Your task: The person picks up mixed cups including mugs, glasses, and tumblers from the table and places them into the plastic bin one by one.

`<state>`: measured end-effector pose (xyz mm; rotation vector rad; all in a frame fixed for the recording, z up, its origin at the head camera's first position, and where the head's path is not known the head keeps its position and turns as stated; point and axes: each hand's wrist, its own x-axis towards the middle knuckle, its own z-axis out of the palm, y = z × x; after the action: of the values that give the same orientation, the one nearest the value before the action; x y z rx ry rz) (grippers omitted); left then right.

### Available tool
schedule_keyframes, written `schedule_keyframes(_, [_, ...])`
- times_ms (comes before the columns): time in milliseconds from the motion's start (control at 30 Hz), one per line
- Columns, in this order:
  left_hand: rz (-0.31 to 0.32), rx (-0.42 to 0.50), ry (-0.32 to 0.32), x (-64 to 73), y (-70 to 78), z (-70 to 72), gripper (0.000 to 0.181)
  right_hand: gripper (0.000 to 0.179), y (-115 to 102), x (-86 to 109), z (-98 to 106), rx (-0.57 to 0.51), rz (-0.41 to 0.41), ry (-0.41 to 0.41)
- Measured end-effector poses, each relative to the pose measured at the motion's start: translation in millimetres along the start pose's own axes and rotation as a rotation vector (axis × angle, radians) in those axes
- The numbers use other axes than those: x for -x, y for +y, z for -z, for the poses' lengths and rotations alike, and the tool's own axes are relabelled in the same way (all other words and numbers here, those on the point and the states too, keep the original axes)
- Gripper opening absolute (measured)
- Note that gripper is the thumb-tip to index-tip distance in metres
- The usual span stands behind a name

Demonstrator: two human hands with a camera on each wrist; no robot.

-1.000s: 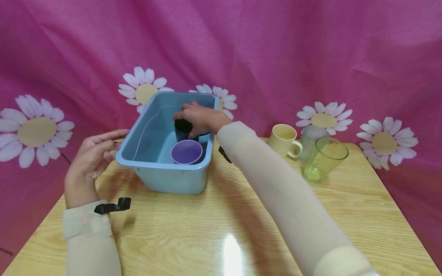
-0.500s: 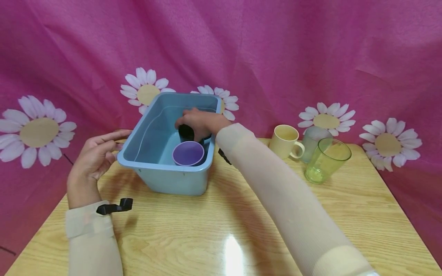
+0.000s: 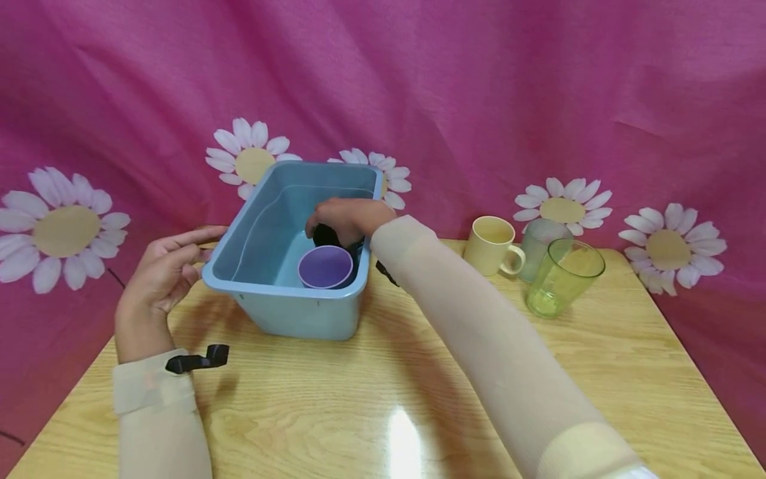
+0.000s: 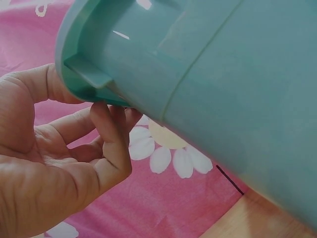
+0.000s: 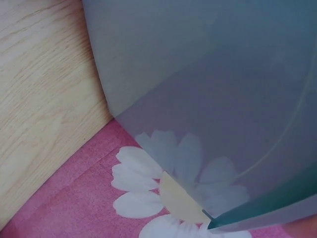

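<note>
A blue plastic bin (image 3: 269, 279) stands on the table. My left hand (image 3: 158, 283) holds its left rim; in the left wrist view bent fingers (image 4: 113, 144) touch the rim from below. Inside the bin, my right hand (image 3: 341, 219) grips a black cup (image 3: 325, 241) from above, set low towards the right wall. A cup with a purple inside (image 3: 325, 267) stands just in front of it. In the right wrist view the bin's wall (image 5: 213, 89) hides the right hand's work, so the cup's base is out of sight.
Right of the bin stand a pale yellow mug (image 3: 491, 247), a greyish frosted cup (image 3: 536, 246) and a clear yellow-green tumbler (image 3: 559, 283). A pink cloth (image 3: 455, 100) with white daisies hangs behind the wooden table (image 3: 311, 406).
My right hand has moved down into the bin, lowering the black cup behind the purple one. The left hand keeps its place on the rim.
</note>
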<state>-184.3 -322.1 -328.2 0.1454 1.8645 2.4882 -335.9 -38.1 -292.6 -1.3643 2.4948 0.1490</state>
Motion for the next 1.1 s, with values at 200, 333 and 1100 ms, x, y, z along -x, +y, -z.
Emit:
schedule_keyframes(200, [0.007,0.012,-0.007,0.0,-0.3,-0.2,0.044,0.062,-1.4,-0.2,-1.7,0.008,-0.01,-0.022])
schedule_keyframes(333, [0.003,0.01,-0.01,0.4,-0.5,0.5,0.045,0.06,-3.1,-1.7,-2.5,0.033,-0.011,-0.038])
schedule_keyframes(1100, [-0.001,0.003,-0.014,-0.7,-0.6,1.6,0.045,0.071,-5.4,-0.2,-3.5,0.067,-0.096,-0.037])
